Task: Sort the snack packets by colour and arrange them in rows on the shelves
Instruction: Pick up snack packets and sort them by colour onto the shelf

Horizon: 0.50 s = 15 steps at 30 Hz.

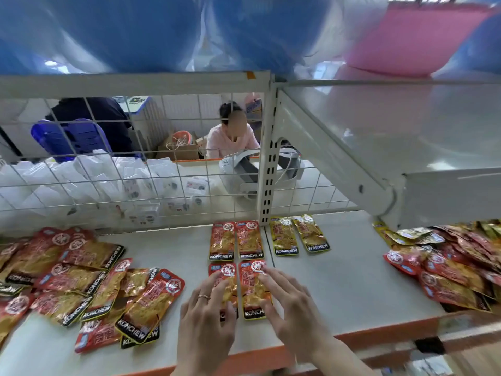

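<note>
The white shelf ends at a wire grid. Your left hand and right hand lie with fingers straight and spread, each pressing one of the two front red packets beneath your fingertips and gripping nothing. Just past your fingers sits the back red pair, with the yellow pair right of that. Unsorted heaps lie well out to both sides. Push unevenly and these slick packets may skew, overlap, or knock the pair ahead crooked.

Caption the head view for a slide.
Left hand and right hand press two red packets flat, forming a second row; yellow packets beside, unsorted piles either side.
</note>
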### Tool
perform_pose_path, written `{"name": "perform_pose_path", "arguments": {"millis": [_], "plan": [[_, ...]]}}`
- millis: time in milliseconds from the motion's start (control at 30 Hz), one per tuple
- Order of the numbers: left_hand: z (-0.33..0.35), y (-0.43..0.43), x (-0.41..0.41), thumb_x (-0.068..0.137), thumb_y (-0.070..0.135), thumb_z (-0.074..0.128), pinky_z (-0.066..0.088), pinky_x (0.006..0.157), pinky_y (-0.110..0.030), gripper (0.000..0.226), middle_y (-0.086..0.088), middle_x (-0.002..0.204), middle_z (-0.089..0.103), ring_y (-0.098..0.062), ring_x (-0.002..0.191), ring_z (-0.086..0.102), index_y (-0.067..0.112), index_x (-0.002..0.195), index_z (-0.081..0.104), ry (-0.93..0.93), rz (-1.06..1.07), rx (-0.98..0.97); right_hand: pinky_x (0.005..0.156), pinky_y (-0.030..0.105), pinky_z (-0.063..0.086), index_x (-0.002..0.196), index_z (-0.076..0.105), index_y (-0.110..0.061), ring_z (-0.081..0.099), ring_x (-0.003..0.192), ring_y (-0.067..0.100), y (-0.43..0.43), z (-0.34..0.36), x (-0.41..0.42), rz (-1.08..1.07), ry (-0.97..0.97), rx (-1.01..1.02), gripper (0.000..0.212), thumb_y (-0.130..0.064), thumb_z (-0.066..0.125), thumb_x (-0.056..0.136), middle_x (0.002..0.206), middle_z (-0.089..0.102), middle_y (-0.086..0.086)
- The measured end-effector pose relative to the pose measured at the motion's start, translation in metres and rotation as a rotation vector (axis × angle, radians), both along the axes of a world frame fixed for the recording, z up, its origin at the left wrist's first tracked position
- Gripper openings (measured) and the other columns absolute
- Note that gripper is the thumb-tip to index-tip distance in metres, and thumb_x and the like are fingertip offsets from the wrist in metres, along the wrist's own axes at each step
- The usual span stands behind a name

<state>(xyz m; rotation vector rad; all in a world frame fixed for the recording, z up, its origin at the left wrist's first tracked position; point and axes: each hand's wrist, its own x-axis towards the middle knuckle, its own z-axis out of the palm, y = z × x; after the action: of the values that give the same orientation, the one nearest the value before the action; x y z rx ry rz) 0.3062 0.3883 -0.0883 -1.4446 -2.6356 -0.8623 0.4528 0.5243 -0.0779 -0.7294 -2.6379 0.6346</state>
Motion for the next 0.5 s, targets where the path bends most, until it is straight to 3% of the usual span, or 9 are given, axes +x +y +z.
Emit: {"name": "perform_pose_path", "arguments": {"millis": [133,333,500], "plan": [[0.000,0.010,0.020,0.079,0.039,0.045,0.050,0.085,-0.043,0.045,0.004,0.131,0.064,-0.016,0.119,0.052,0.022,0.112,0.070,0.061,-0.048,0.098,0.115,0.023,0.025,0.147,0.042,-0.033,0.017,0.140,-0.012,0.015,0.021,0.041,-0.125,0.044,-0.018,0.052,-0.042,0.048,0.096,0.153,0.030,-0.024],[0.002,0.053,0.094,0.072,0.037,0.047,0.036,0.096,-0.040,0.040,0.000,0.118,0.071,-0.017,0.114,0.051,0.024,0.104,0.069,0.095,-0.138,0.271,0.114,0.019,0.017,0.148,0.038,-0.035,0.017,0.138,-0.013,0.046,0.053,0.126,-0.263,0.078,-0.028,0.051,-0.043,0.046,0.099,0.150,0.028,-0.029],[0.012,0.098,0.177,0.070,0.039,0.049,0.036,0.079,-0.029,0.038,0.010,0.117,0.069,-0.013,0.101,0.055,0.037,0.107,0.056,0.018,-0.239,0.274,0.117,0.026,0.023,0.145,0.043,-0.034,0.023,0.137,-0.011,0.076,0.060,0.211,-0.300,0.126,-0.065,0.051,-0.045,0.047,0.096,0.146,0.035,-0.029]]}}
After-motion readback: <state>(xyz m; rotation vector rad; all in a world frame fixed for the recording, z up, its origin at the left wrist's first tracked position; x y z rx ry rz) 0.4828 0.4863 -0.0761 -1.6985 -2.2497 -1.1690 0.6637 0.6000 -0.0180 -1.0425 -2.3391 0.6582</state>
